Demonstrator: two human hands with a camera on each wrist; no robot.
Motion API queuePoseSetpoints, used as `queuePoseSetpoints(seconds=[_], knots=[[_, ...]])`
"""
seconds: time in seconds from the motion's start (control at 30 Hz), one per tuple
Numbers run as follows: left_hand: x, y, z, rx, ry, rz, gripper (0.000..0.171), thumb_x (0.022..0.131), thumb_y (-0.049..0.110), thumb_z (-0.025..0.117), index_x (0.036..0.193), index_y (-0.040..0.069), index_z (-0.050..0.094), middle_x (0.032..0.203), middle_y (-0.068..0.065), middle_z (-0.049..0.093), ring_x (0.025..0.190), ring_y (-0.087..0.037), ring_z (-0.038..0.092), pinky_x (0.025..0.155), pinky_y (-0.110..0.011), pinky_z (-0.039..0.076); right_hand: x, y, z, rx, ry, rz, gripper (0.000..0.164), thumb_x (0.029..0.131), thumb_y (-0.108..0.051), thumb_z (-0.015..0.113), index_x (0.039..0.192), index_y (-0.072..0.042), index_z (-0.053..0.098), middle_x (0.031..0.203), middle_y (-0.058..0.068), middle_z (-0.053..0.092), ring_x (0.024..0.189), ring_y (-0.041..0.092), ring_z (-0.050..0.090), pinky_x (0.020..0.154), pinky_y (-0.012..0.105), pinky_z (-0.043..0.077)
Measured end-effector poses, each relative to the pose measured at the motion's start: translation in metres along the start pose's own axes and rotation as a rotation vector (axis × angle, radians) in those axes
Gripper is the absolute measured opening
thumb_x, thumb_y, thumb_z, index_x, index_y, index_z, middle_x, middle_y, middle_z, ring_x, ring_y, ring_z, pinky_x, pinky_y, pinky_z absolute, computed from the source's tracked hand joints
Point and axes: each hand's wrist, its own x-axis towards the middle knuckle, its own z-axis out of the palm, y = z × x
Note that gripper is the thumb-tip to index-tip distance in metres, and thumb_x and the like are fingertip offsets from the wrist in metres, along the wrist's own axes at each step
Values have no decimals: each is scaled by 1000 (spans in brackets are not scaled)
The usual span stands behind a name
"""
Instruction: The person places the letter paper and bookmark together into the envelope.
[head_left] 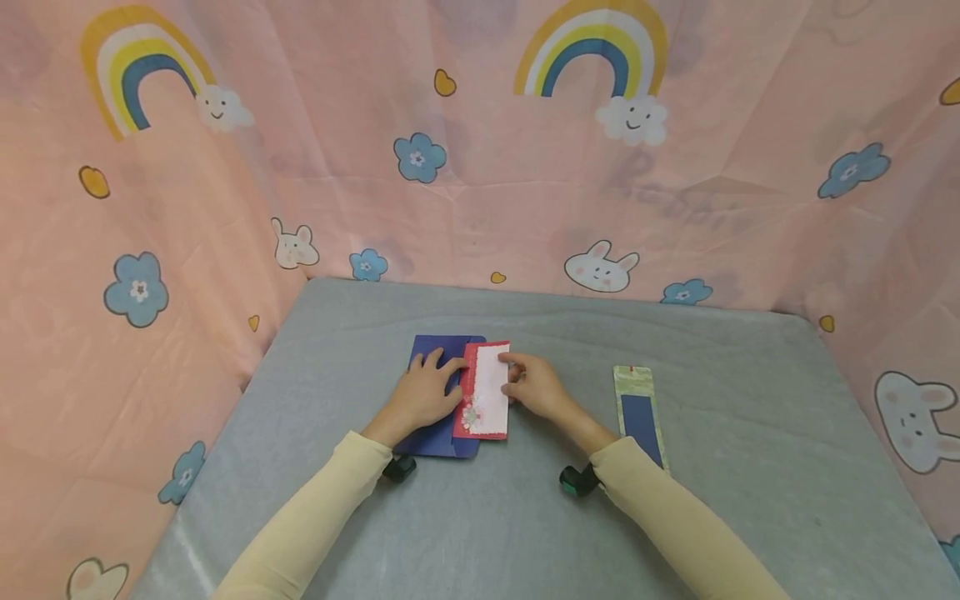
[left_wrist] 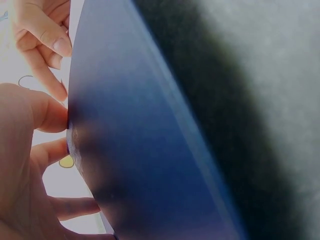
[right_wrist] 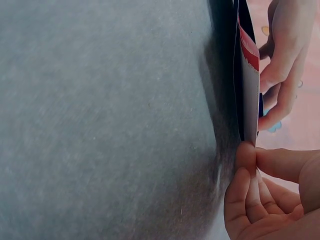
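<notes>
on the grey counter [head_left: 465, 533], toward its far edge, the left hand [head_left: 422, 390] rests, fingers spread, on a blue envelope [head_left: 441, 440]; the right hand [head_left: 538, 387] pinches a red-and-white card [head_left: 491, 392] jutting past the envelope.

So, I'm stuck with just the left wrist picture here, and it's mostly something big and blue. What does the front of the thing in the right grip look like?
Observer: The right grip is pinching a card with a white panel and red along its left side.
Visitor: Is it apart from the blue thing?
Observer: No, in the head view it overlaps the blue thing's right side and sticks out past it.
Visitor: Anything else I'm missing?
Observer: Yes, a long green strip with a dark blue panel lies off to the right.
</notes>
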Motion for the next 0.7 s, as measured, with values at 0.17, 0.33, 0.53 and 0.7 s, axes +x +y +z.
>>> queuePoseSetpoints(seconds=[0.17,0.33,0.53,0.7], knots=[[0,0,1,-2,-1,-1,49,89,38,52,137,33,46,148,-17,38,134,-51,35,101,-63,37,1,1,2,-8,8,-3,51,81,-5,68,131,-6,55,79,5,54,54,12,51,49,23,40],[1,0,1,-4,-6,-9,49,89,38,52,137,34,45,149,-16,38,135,-51,34,102,-63,37,0,1,3,-4,8,-16,52,80,-3,68,130,-5,55,77,5,54,53,12,50,48,23,39],[0,0,1,-7,-5,-12,49,89,39,53,137,33,46,149,-17,38,135,-50,35,100,-64,37,1,0,4,5,2,-24,52,80,-2,69,131,-5,55,77,6,54,54,11,51,49,23,39],[1,0,2,4,-14,-16,50,88,40,53,138,34,45,149,-16,38,135,-50,34,101,-64,37,2,-1,6,16,4,-20,52,80,-1,69,130,-5,55,77,6,55,54,11,51,50,22,38]])
